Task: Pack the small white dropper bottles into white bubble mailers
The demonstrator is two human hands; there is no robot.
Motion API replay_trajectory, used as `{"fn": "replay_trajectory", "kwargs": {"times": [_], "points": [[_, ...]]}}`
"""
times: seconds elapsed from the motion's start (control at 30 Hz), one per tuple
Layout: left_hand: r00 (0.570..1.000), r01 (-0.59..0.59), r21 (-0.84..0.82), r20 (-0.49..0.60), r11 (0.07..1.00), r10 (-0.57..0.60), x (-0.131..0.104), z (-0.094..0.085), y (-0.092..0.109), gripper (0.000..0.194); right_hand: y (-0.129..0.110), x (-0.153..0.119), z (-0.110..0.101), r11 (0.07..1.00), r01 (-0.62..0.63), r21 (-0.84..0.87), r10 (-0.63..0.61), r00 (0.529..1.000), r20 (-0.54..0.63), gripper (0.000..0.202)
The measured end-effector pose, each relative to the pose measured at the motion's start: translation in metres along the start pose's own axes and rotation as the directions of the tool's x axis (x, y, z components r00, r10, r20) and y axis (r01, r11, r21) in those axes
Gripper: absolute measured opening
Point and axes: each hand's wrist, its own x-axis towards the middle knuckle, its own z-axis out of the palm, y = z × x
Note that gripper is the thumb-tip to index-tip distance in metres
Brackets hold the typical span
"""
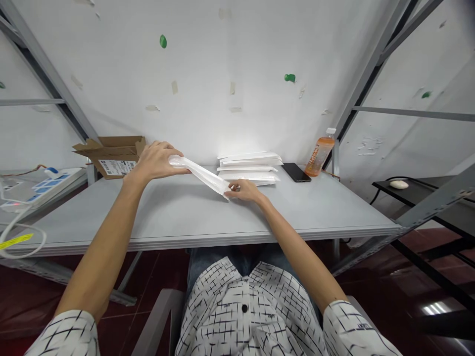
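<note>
A long white padded envelope [205,176], seen nearly edge-on, slants down from left to right just above the grey table. My left hand [158,159] grips its upper left end, thumb and fingers closed around it. At the lower right end, my right hand [245,190] pinches the edge between thumb and fingers. Right behind that hand, a stack of similar white envelopes [249,162] lies on the table near the wall. What is inside the held envelope is hidden.
An opened cardboard box [118,153] stands at the back left. Right of the stack are a black phone [296,172] and an orange drink bottle [319,154]. Power strips [52,187] with cables sit far left. Metal posts [374,66] frame the table [297,212].
</note>
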Motion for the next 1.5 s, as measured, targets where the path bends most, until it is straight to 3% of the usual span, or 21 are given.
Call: {"fn": "replay_trajectory", "kwargs": {"times": [0.23, 0.43, 0.67, 0.87, 0.97, 1.07, 1.23, 1.5], "points": [[1.000, -0.003, -0.040, 0.009, 0.999, 0.003, 0.006, 0.014, -0.007, 0.069, -0.001, 0.002, 0.006, 0.996, -0.003, -0.085, 0.002, 1.000, -0.013, 0.029], [0.997, 0.044, -0.095, 0.074, 0.994, -0.037, 0.004, 0.031, -0.021, 0.070, 0.003, 0.003, 0.003, 0.998, -0.051, -0.042, 0.051, 0.999, -0.001, 0.027], [0.988, 0.094, -0.160, 0.135, 0.983, -0.072, -0.009, 0.062, -0.045, 0.070, 0.014, 0.001, -0.007, 0.995, -0.097, -0.039, 0.098, 0.995, 0.021, 0.030], [0.979, 0.093, -0.193, 0.197, 0.977, -0.054, -0.023, 0.080, -0.069, 0.072, 0.026, -0.008, -0.012, 0.992, -0.063, -0.111, 0.062, 0.998, -0.015, 0.030], [0.970, 0.082, -0.160, 0.241, 0.984, -0.041, -0.028, 0.085, -0.064, 0.083, 0.027, -0.013, -0.012, 0.990, -0.059, -0.127, 0.055, 0.998, -0.035, 0.028], [0.952, 0.049, -0.166, 0.306, 0.985, 0.004, -0.034, 0.087, -0.045, 0.092, 0.025, -0.015, -0.012, 0.986, -0.058, -0.154, 0.052, 0.998, -0.041, 0.027], [0.853, 0.135, -0.143, 0.520, 0.981, -0.042, -0.040, 0.094, -0.013, 0.093, 0.022, -0.014, -0.012, 0.982, -0.073, -0.176, 0.068, 0.997, -0.034, 0.028], [0.810, 0.303, -0.057, 0.541, 0.951, -0.226, 0.005, 0.126, -0.021, 0.086, 0.022, -0.014, -0.010, 0.982, -0.081, -0.172, 0.075, 0.996, -0.042, 0.031]]}}
